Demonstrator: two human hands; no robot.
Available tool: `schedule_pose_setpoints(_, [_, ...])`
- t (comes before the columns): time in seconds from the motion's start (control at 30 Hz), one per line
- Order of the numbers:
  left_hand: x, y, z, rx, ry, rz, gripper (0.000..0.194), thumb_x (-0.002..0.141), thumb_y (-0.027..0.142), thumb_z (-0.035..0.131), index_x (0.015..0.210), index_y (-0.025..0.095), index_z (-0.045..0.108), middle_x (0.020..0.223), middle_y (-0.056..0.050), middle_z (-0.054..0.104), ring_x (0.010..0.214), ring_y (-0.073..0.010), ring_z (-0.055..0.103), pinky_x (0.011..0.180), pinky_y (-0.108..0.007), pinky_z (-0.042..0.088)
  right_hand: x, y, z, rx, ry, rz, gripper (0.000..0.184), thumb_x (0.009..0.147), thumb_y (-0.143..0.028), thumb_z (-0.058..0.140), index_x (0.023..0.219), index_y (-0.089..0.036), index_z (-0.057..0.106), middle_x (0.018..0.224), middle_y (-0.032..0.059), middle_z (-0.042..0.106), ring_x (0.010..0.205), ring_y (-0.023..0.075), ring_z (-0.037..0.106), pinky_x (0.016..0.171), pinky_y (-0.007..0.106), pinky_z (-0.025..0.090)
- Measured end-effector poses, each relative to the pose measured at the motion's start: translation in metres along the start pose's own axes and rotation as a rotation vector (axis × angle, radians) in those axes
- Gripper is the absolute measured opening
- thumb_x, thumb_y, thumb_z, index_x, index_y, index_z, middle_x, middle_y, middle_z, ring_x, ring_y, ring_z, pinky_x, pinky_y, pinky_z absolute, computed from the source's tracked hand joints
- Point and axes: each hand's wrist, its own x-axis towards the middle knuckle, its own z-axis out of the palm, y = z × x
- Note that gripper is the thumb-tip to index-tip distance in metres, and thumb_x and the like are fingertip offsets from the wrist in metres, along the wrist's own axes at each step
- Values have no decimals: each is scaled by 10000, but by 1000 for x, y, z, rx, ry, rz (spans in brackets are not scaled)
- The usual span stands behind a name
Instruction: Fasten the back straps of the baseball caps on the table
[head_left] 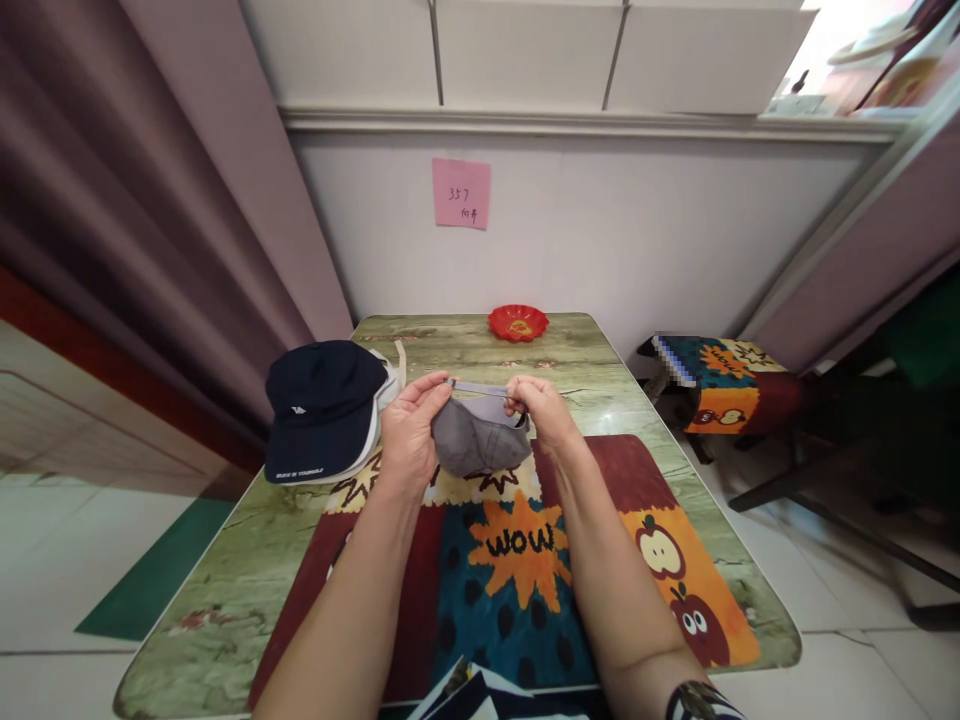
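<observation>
A grey cap hangs between my two hands over the mat, its back strap stretched across the top. My left hand pinches the strap's left end between thumb and fingers. At the strap's right end, my right hand is closed on the strap and the cap's edge. Left of my left hand, a navy cap with small white lettering on its brim lies stacked on a white cap, which is mostly hidden.
A colourful mat with "WOW" on it covers the near part of the wood-patterned table. At the far edge sits a red scalloped dish. A pink note is stuck on the wall behind. Right of the table stands a cloth-covered stool.
</observation>
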Motion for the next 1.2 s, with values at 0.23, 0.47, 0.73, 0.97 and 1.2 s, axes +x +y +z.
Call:
schedule_pose_setpoints(0.23, [-4, 7, -3, 204, -132, 97, 371, 609, 311, 879, 919, 158, 745, 888, -69, 776, 797, -167, 711, 737, -251, 542, 4, 2, 1, 12, 226, -53, 150, 680, -255, 534, 543, -200, 508, 529, -47, 453, 520, 109, 456, 549, 252, 347])
schedule_pose_setpoints(0.47, [-8, 17, -3, 443, -285, 87, 339, 664, 375, 838, 897, 153, 730, 795, -47, 740, 715, -154, 669, 662, -240, 511, 0, -9, 3, 298, 197, -131, 197, 709, -239, 555, 555, -215, 435, 510, -75, 316, 501, 100, 378, 566, 255, 356])
schedule_pose_setpoints(0.73, [-18, 19, -2, 912, -293, 497, 163, 749, 294, 754, 879, 196, 739, 825, -27, 738, 769, -170, 660, 770, -278, 497, -10, -17, 3, -7, 100, -173, 357, 804, -387, 672, 591, -203, 453, 558, -60, 411, 553, 96, 384, 576, 238, 333])
schedule_pose_setpoints(0.97, [-13, 20, -3, 488, -93, 451, 239, 709, 301, 803, 884, 176, 700, 764, -13, 714, 687, -134, 657, 656, -218, 495, -4, -13, -6, 164, 228, -80, 392, 791, -423, 691, 592, -212, 428, 528, -72, 409, 491, 83, 386, 518, 217, 367])
schedule_pose_setpoints(1.2, [2, 35, 23, 181, -49, 313, 300, 672, 320, 835, 869, 159, 675, 679, -4, 693, 610, -112, 635, 586, -197, 472, -11, -16, -35, -102, -534, 112, 690, 605, -355, 904, 1220, -220, 622, 1149, 75, 687, 1052, 230, 644, 865, 320, 519])
